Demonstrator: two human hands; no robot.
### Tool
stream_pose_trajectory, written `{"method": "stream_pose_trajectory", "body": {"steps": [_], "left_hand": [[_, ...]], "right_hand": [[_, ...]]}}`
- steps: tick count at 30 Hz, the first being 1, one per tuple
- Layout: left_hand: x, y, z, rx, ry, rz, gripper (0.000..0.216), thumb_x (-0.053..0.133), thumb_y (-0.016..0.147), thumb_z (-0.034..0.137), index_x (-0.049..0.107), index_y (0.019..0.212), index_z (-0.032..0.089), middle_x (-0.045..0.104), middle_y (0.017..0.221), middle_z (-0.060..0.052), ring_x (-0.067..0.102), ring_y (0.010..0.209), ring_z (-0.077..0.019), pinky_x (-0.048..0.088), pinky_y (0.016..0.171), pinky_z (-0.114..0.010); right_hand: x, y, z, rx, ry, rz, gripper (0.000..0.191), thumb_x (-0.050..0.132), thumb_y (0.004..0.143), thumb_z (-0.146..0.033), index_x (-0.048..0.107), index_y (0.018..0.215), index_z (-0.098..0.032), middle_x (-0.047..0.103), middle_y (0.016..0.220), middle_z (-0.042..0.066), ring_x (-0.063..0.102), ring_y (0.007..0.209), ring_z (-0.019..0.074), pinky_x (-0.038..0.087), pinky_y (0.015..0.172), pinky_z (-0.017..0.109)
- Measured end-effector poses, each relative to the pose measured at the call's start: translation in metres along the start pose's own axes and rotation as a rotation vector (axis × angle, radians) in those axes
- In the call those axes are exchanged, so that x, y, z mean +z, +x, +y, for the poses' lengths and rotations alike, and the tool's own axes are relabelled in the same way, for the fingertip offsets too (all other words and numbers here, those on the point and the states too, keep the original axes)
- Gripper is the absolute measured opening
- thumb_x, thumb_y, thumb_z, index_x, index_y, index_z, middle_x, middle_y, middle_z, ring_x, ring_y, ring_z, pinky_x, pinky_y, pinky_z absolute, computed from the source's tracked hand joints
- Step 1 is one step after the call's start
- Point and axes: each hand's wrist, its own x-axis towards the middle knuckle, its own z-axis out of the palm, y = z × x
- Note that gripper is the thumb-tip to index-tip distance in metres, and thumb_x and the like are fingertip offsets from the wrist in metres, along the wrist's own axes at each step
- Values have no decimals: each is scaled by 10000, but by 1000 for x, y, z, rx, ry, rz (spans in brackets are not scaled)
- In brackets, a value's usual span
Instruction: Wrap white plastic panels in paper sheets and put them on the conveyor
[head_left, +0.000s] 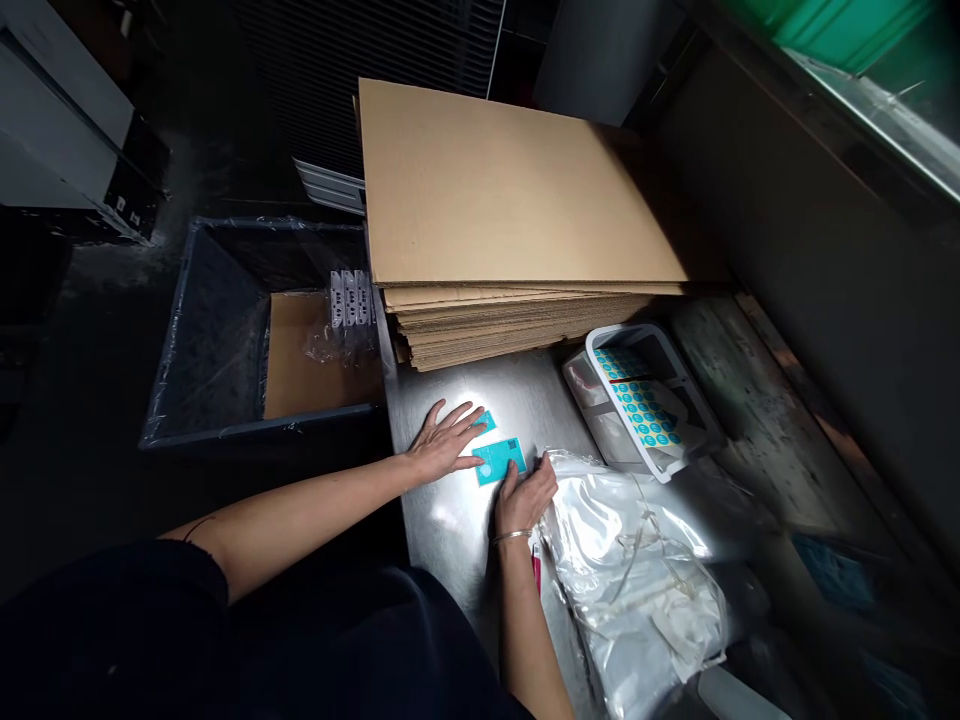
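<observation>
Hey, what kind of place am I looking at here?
Likely a packing station in a warehouse: a stack of flat cardboard sheets on a steel table, a tray of round stickers and clear plastic bags.

No text is legible. The teal card (501,460) carries a small dark square code near its upper right corner. The sticker sheet (641,400), right of that card, shows round teal labels with print too small to read.

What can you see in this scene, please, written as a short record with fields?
Left hand: flat and open, fingertips on the teal card
Right hand: fingers bent at that card's edge, beside the plastic bags
Surface: metal table
Behind: cardboard stack; white basket holding sticker sheets
Beside table: grey crate, plastic-lined
</observation>
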Motion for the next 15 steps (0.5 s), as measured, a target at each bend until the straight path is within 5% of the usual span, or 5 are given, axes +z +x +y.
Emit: {"method": "stream_pose_trajectory", "body": {"steps": [5,8,15], "left_hand": [[-5,-2,2,52,-40,-36,432,358,912,446,416,1308,284,413,1397,-47,247,1338,-224,-40,1070,-495],[-5,-3,11,86,-58,-67,342,372,922,374,482,1241,320,515,1313,0,341,1284,-192,27,1080,-461],[-17,31,22,-204,-15,-37,396,604,782,323,532,1151,198,496,1191,-134,432,1099,-306,380,838,-403]], "right_hand": [[-2,4,3,-68,107,-197,656,435,874,-398,176,1385,-78,525,1188,213,461,1076,297,358,892,467],[-2,4,3,-36,128,-206,691,453,860,-398,154,1389,-69,529,1170,201,464,1048,286,365,889,443],[1,24,6,136,154,-265,801,590,720,-370,251,1360,-30,564,872,102,514,812,258,409,803,408]]}}
